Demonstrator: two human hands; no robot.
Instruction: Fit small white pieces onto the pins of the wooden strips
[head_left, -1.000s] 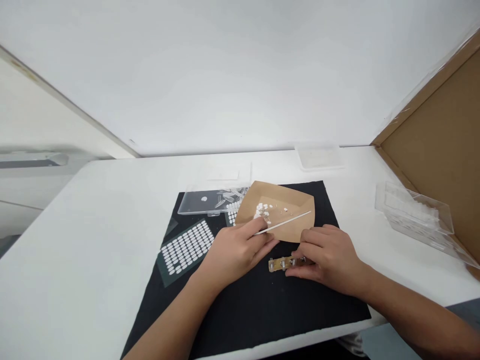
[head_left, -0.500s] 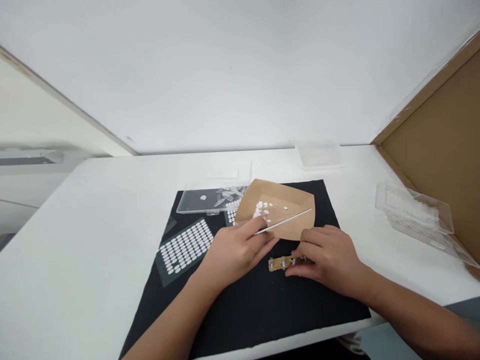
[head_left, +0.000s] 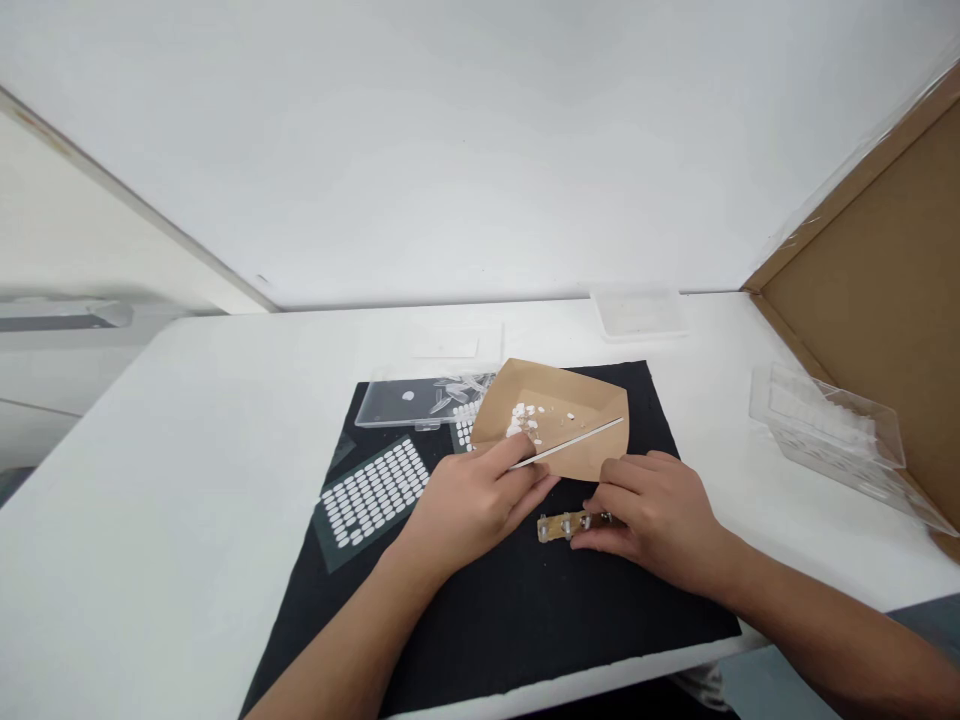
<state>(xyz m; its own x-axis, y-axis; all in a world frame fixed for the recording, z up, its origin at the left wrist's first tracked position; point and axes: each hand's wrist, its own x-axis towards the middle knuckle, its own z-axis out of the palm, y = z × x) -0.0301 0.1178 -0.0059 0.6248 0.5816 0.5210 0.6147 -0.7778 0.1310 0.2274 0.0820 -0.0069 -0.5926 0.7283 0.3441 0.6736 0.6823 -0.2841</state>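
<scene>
My left hand (head_left: 480, 500) is closed at the near left side of a brown paper tray (head_left: 592, 390), its fingers pinched on one end of a thin white stick (head_left: 570, 442). That stick slants up to the right across the tray. Small white oval pieces (head_left: 525, 410) lie inside, near my left fingertips. In my right hand (head_left: 652, 510), thumb and fingers are closed on a short wooden strip (head_left: 555, 527) fitted with several clear clip-like parts. Its right end is hidden by the fingers. The strip is just in front of the tray, over the black mat (head_left: 555, 630).
Left on the mat lies a dark sheet of white oval stickers (head_left: 375, 490); another shows partly behind the tray. A clear case (head_left: 397, 402) holds clear slivers. Clear plastic boxes stand at the back (head_left: 641, 312) and right (head_left: 832, 420). A cardboard panel (head_left: 870, 260) borders the right side.
</scene>
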